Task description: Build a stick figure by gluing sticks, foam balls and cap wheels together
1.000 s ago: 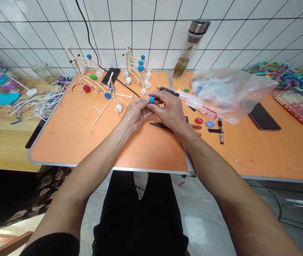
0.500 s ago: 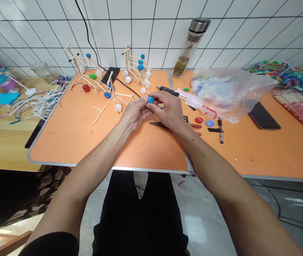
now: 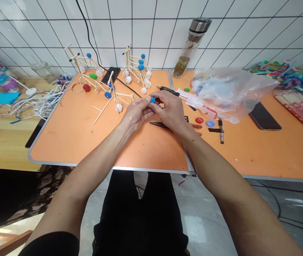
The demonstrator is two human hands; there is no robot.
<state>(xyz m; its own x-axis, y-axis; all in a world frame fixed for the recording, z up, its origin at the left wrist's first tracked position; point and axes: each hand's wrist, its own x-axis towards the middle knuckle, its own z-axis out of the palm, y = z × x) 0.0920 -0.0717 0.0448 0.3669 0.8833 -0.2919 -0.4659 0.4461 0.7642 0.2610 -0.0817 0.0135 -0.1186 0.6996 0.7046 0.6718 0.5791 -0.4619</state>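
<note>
A small round blue bottle cap [image 3: 153, 100] is pinched between the fingertips of both hands above the table. My left hand [image 3: 137, 113] holds it from the left with thumb and fingers closed. From the other side my right hand [image 3: 169, 108] grips it, its curled fingers hiding part of the cap. Beneath my right hand lie dark-jawed pliers [image 3: 158, 124], mostly covered. Just left of my hands stands a stick frame with a white ball-like cap [image 3: 118, 107]. Loose thin sticks [image 3: 100, 114] lie nearby.
Two stick models [image 3: 80, 71] with coloured caps stand at the back. A tea bottle [image 3: 186, 49] leans near the wall. Right are a plastic bag [image 3: 231, 92], a phone [image 3: 265, 115], a red cap [image 3: 199, 120], a blue cap [image 3: 210, 123] and a marker [image 3: 221, 131].
The blue cap has turned slightly between my fingers, showing its flatter face. Both hands stay in nearly the same place.
</note>
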